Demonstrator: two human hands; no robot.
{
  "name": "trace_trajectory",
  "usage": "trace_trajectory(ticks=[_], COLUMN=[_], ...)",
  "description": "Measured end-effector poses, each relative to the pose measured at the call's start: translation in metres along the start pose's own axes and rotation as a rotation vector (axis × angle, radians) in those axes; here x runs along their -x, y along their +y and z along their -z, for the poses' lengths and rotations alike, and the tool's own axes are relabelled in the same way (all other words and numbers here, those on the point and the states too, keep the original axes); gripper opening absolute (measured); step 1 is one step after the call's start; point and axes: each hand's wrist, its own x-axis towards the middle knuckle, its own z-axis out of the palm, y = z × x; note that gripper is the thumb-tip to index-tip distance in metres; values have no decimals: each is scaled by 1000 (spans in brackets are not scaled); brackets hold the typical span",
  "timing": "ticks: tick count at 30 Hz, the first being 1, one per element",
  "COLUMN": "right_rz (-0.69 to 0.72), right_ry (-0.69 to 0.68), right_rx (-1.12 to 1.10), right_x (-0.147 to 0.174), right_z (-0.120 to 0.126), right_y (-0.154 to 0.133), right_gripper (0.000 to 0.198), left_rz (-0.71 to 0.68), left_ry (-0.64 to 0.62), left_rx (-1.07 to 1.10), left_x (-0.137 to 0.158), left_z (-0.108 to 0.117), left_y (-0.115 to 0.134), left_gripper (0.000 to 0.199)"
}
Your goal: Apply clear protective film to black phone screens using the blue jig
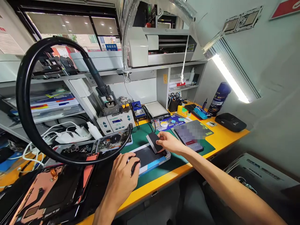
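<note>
My right hand (170,142) pinches a flat dark card-like scraper (153,140) with a lighter grey edge, tilted over the far end of a slim device (146,156). The device has a black face and a white and blue rim, and lies on the green mat (173,170). At the device's near left end, my left hand (124,172) curls its fingers around a small rounded black object (134,166). Most of that object is hidden by the fingers, so its kind cannot be told.
A black hose (21,103) loops across the left foreground to a soldering station (117,122). Disassembled tablet parts (47,190) lie at left. A lit phone (189,139) rests right of my hand. A spray can (217,98) stands farther back, below a bright lamp (231,76).
</note>
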Motion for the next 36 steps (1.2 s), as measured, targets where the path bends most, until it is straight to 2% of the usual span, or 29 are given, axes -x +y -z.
trace_trajectory(ticks=[4,8,12,15,20,25,29,33,36], right_rz=[11,5,-5,-7,5,11,18,-13,-71], right_ry=[5,12,23,27,30,39,83,108,55], right_rx=[24,43,56,59,43,26,47,148,306], right_x=[-2,-2,0,0,-1,2,4,1,-5], right_z=[0,-1,-3,-4,-3,-1,-3,-15,-27], right_y=[5,7,2,-1,-1,0,-12,-32,-44], right_gripper=[21,19,18,17,15,14,12,11,12], left_rz=[-58,-122,-143,-87,-48,-66,-67,-44,-24], left_ry=[78,263,247,266,308,317,316,295,276], left_rx=[-52,-52,24,0,-9,-31,-47,-37,-39], left_x=[-2,-4,-3,-2,-1,-1,-2,-1,2], left_z=[6,6,-20,-47,-70,-73,-74,-76,-78], left_y=[7,43,88,105,104,103,103,104,104], left_gripper=[13,12,22,29,29,29,28,32,34])
